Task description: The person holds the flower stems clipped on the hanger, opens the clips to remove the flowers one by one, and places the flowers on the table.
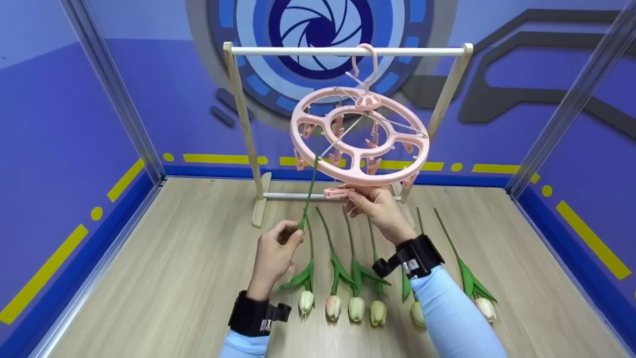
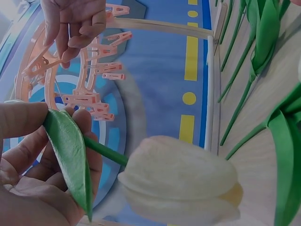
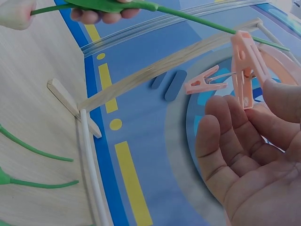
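My left hand (image 1: 276, 248) pinches an artificial tulip by its green stem (image 1: 311, 184), stem end pointing up. In the left wrist view, its white blossom (image 2: 178, 181) lies beyond the fingers and a leaf (image 2: 70, 155) folds over them. A round pink clip hanger (image 1: 362, 178) hangs from the rack above. My right hand (image 1: 380, 211) grips a pink clothespin (image 1: 338, 193) at the hanger's front edge, between thumb and fingers. In the right wrist view, the stem overlaps the far end of that clothespin (image 3: 247, 61).
A wooden rack with a white top bar (image 1: 298, 51) stands at the back. Several tulips, such as one pale blossom (image 1: 334, 308), lie in a row on the table (image 1: 198, 258), stems toward the rack. More pink clips (image 1: 299, 160) dangle from the hanger. Walls enclose the sides and back.
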Motion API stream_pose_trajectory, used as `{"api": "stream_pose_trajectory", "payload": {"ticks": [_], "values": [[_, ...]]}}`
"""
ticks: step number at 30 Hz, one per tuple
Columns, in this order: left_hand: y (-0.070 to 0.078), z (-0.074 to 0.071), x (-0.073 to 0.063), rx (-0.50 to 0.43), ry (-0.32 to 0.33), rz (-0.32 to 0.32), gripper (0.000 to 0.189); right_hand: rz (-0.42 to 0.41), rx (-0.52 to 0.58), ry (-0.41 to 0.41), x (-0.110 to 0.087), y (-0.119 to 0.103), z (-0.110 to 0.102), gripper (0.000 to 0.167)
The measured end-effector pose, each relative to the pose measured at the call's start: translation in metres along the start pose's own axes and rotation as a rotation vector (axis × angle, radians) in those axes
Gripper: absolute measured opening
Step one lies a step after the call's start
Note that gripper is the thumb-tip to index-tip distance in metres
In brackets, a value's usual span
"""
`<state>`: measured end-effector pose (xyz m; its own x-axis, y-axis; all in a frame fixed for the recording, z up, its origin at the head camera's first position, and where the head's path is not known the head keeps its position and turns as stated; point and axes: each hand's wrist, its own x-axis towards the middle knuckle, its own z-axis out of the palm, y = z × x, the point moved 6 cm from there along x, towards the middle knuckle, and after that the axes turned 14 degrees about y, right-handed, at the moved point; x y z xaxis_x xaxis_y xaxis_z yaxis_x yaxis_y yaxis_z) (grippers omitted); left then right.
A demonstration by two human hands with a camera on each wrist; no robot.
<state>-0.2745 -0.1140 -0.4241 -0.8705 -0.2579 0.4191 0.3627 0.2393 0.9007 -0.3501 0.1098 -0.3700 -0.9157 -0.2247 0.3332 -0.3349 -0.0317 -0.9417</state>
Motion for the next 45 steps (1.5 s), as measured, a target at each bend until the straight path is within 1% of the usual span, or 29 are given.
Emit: {"api": "stream_pose_trajectory", "payload": {"ticks": [2, 6, 10, 15, 22, 28, 37, 40, 45], "values": [[-0.001, -0.002, 0.0, 0.0, 0.006, -0.009, 0.015, 0.005, 0.007, 0.001, 0.0, 0.0, 0.0, 0.032], [-0.001, -0.008, 0.0, 0.009, 0.016, -0.008, 0.015, 0.021, 0.014, 0.008, 0.0, -0.001, -0.002, 0.034], [-0.002, -0.013, 0.0, 0.021, 0.024, -0.004, 0.015, 0.036, 0.001, 0.02, -0.002, 0.0, -0.004, 0.035], [-0.005, -0.02, 0.001, 0.033, 0.037, -0.01, 0.012, 0.031, -0.026, 0.028, -0.004, -0.001, -0.006, 0.035], [-0.011, -0.03, 0.002, 0.068, 0.069, -0.018, 0.016, 0.028, -0.047, 0.042, -0.012, -0.001, -0.011, 0.034], [-0.014, -0.038, 0.002, 0.095, 0.099, -0.012, 0.013, 0.031, -0.09, 0.059, -0.02, 0.005, -0.017, 0.034], [-0.024, -0.045, 0.003, 0.137, 0.113, -0.01, 0.015, -0.017, -0.147, 0.097, -0.031, 0.013, -0.024, 0.031], [-0.027, -0.047, 0.004, 0.148, 0.118, -0.026, 0.015, -0.042, -0.155, 0.119, -0.036, 0.015, -0.025, 0.03], [-0.031, -0.049, 0.005, 0.153, 0.122, -0.079, 0.014, -0.1, -0.157, 0.18, -0.045, 0.016, -0.028, 0.027]]}}
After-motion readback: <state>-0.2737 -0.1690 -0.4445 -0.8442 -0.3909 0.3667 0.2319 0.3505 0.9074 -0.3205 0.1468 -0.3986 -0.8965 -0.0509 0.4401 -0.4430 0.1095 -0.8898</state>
